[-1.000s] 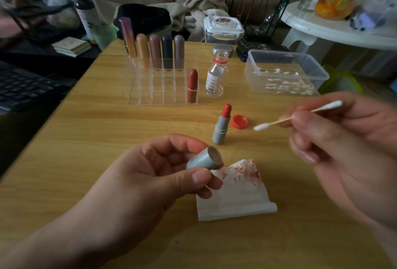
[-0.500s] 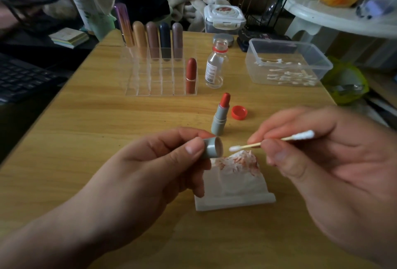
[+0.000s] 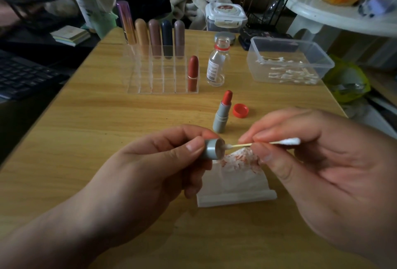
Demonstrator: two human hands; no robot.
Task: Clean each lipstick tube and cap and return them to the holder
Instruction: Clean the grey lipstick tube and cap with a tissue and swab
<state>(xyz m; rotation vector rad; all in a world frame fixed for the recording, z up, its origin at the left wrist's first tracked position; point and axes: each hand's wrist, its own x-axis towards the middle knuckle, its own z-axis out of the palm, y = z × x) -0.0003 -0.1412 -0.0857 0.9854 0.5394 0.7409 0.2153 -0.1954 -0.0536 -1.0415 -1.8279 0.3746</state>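
My left hand (image 3: 154,167) grips a grey lipstick cap (image 3: 211,149) with its mouth turned to the right. My right hand (image 3: 318,161) pinches a cotton swab (image 3: 264,143), and the swab's left tip touches the cap's mouth. Behind them an uncapped grey lipstick tube (image 3: 222,114) with a red bullet stands upright on the table. The clear acrylic holder (image 3: 148,77) stands further back, with several capped lipsticks in its rear row and a red lipstick (image 3: 192,73) in the front right slot.
A folded tissue (image 3: 234,180) with red smears lies under my hands. A red bottle cap (image 3: 240,110) lies beside the tube; an open clear bottle (image 3: 217,62) stands right of the holder. A plastic box (image 3: 318,54) of swabs sits at right; a keyboard (image 3: 21,73) lies at left.
My right hand brought the swab down and left until its tip met the cap's mouth. My left hand turned the cap's mouth toward the swab and raised it slightly.
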